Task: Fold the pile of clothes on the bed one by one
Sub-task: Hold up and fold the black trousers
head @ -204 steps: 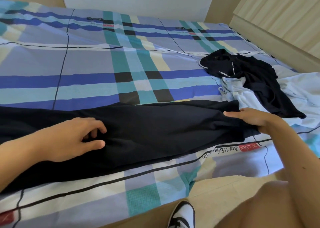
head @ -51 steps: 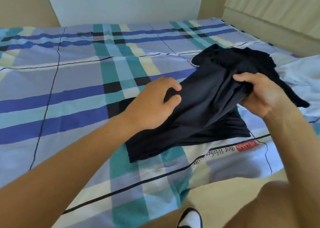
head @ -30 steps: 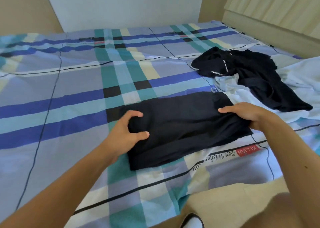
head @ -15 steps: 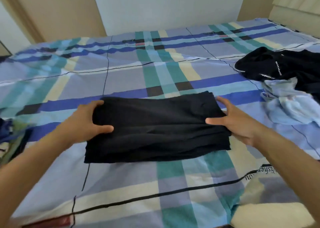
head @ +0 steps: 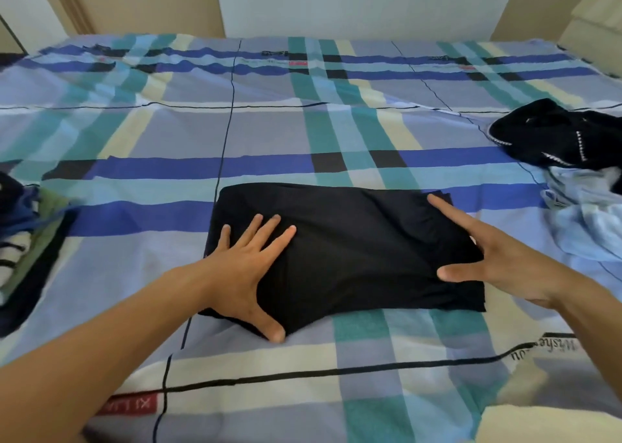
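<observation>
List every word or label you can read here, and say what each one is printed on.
"XI LI": white letters on a red patch of the plaid bed sheet, upside down, rest unclear.
"Wishe": black script on the sheet's near edge, upside down, cut off.
Too small to read: the small red tags far across the sheet.
No print shows on the folded black garment.

The folded black garment [head: 353,251] is matt, soft-looking cloth with faint creases and no sheen. The plaid bed sheet [head: 269,133] beneath it is matt woven cloth, lightly wrinkled. At the right, a crumpled black garment [head: 552,133] of dull cloth carries white stitched trim, and a light blue garment [head: 585,227] is thin, rumpled cloth. The beige wall panel [head: 144,1] looks smooth and matt.
</observation>
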Tool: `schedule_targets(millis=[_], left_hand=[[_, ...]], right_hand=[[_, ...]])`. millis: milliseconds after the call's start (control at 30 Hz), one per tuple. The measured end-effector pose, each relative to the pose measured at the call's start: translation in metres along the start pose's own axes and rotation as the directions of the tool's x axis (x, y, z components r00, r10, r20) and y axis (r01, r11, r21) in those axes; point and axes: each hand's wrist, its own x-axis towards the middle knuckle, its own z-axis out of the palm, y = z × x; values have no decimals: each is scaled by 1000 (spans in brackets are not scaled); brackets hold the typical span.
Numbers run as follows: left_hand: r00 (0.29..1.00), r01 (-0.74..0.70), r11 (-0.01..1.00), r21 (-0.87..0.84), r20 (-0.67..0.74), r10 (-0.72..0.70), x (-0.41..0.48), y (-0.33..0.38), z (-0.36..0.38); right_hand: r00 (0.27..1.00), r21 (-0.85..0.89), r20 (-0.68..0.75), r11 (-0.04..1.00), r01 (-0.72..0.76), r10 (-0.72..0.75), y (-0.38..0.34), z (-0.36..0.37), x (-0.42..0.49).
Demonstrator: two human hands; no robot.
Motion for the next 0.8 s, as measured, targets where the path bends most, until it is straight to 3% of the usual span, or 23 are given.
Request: schedule_targets(millis=[67,133,233,433,500,567,633,700,800], left_hand=[[1000,-8,1000,-3,-25,8,-1,5,1],[979,-114,993,-25,-174,108,-1,17,-3],[859,-340,937,-77,-431,276,6,45,-3],[917,-246,967,67,-308,254,31,70,17],[927,-277,960,-39,-274,256,27,68,8],[929,-315,904,-291,-290,230,19,67,-7],[912,-351,709,-611,-396,109,9,68,-27],[927,-307,379,-873,-364,-88,0,61,-54],[959,-227,-34,-973,-218,-184,-13,25,-86]], right_hand=[[1000,-49,-23,999,-3,2,1,0,0],[998,-54,-53,998,-34,31,2,1,0],[996,-8,-72,998,-61,60,0,5,-1],[981,61,-165,994,-96,104,-4,16,-2],[967,58,-223,992,-109,120,-19,18,0],[951,14,-293,995,-100,100,-44,17,4],[940,-56,-338,996,-64,41,-80,21,9],[940,-144,-338,990,5,-54,-122,34,15],[941,-312,-245,938,151,-233,-175,75,29]])
